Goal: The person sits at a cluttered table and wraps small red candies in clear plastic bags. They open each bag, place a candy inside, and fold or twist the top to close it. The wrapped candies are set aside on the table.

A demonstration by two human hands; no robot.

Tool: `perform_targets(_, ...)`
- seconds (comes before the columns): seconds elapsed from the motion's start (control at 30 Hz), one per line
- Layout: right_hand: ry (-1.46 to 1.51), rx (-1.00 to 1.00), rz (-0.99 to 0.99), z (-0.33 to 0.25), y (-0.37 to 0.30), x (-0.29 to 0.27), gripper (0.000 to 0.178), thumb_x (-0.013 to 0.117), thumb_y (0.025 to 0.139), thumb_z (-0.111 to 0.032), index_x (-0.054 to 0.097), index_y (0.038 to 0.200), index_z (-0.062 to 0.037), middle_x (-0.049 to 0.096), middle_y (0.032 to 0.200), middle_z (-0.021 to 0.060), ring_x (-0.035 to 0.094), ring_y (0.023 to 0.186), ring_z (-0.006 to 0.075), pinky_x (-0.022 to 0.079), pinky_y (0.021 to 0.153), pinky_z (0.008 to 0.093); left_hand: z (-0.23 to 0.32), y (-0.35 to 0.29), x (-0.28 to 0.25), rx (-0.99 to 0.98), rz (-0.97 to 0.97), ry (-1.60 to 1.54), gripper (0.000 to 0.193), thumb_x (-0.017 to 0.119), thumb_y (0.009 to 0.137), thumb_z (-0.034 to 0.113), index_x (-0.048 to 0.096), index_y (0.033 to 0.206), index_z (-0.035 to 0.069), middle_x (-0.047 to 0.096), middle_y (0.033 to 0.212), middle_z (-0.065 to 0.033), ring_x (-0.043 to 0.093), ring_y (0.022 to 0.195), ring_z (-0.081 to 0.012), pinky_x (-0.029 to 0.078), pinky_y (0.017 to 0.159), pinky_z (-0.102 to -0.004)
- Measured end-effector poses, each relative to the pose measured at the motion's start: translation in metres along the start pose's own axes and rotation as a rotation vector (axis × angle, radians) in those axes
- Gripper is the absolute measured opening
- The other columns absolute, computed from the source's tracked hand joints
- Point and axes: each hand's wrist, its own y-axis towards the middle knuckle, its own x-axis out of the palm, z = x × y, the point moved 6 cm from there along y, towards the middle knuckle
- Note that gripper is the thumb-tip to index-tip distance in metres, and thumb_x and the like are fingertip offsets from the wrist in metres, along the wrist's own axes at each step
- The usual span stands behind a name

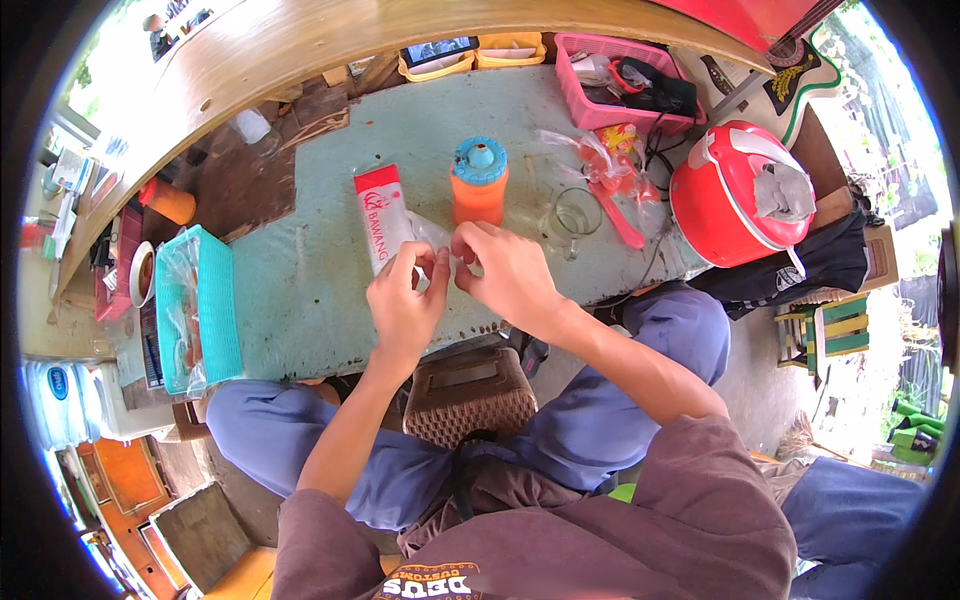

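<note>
Both my hands meet over the near middle of the pale green table (310,270), fingertips almost touching. A thin, clear plastic bag (428,231) shows between and just beyond them. My left hand (405,300) pinches with thumb and forefinger at the bag's near side. My right hand (508,278) has its fingers curled to a pinch against the same film. How much of the bag lies inside the fingers is hidden. Just behind my left hand lies a flat white-and-red packet (375,210). An orange bottle with a blue lid (478,195) stands beyond my right hand.
Right of the bottle are a glass mug (575,213), a red plastic spoon (617,215) and a red container (730,190). A pink basket (640,122) stands behind, a turquoise basket (215,310) at left. Below the table edge is a brown stool (470,395). Another person's leg (860,520) shows at lower right.
</note>
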Motion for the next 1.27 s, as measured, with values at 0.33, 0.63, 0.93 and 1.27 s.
perform_targets(0.33, 0.096, -0.042, 0.213, 0.002, 0.012, -0.019, 0.019, 0.071, 0.078, -0.006, 0.057, 0.090, -0.0081, 0.065, 0.081, 0.0072, 0.067, 0.073, 0.0288, 0.052, 0.063, 0.0406, 0.005, 0.009, 0.002, 0.104, -0.006, -0.090, 0.017, 0.075, 0.086, 0.001, 0.058, 0.085, 0.003, 0.055, 0.067, -0.0024, 0.041, 0.054, -0.0062, 0.034, 0.050, -0.0258)
perform_targets(0.63, -0.027, -0.108, 0.184, -0.006, 0.010, -0.007, 0.018, 0.073, 0.078, -0.004, 0.059, 0.090, -0.0072, 0.067, 0.077, 0.0065, 0.069, 0.072, 0.0240, 0.053, 0.062, 0.0361, -0.029, 0.009, 0.005, -0.353, 0.069, -0.496, 0.013, 0.075, 0.089, 0.002, 0.070, 0.101, 0.001, 0.069, 0.086, -0.0016, 0.046, 0.057, -0.0054, 0.036, 0.051, -0.0230)
perform_targets(0.93, 0.401, 0.155, -0.097, 0.004, 0.020, -0.005, 0.019, 0.075, 0.087, -0.015, 0.065, 0.099, -0.0045, 0.071, 0.082, 0.0057, 0.068, 0.074, 0.0153, 0.052, 0.067, 0.0315, -0.052, -0.001, 0.022, -0.844, -0.062, -1.157, 0.018, 0.077, 0.089, 0.009, 0.070, 0.105, 0.005, 0.070, 0.087, -0.0014, 0.042, 0.056, -0.0033, 0.032, 0.051, -0.0222)
perform_targets(1.27, 0.138, -0.287, 0.590, -0.063, -0.003, -0.246, 0.029, 0.062, 0.096, -0.016, 0.064, 0.117, 0.0036, 0.067, 0.100, 0.0089, 0.065, 0.091, 0.0162, 0.052, 0.088, 0.0308, -0.061, 0.035, -0.058, -0.525, 0.092, -0.727, 0.012, 0.074, 0.090, 0.008, 0.070, 0.101, 0.003, 0.070, 0.088, -0.0007, 0.051, 0.068, -0.0037, 0.040, 0.062, -0.0216)
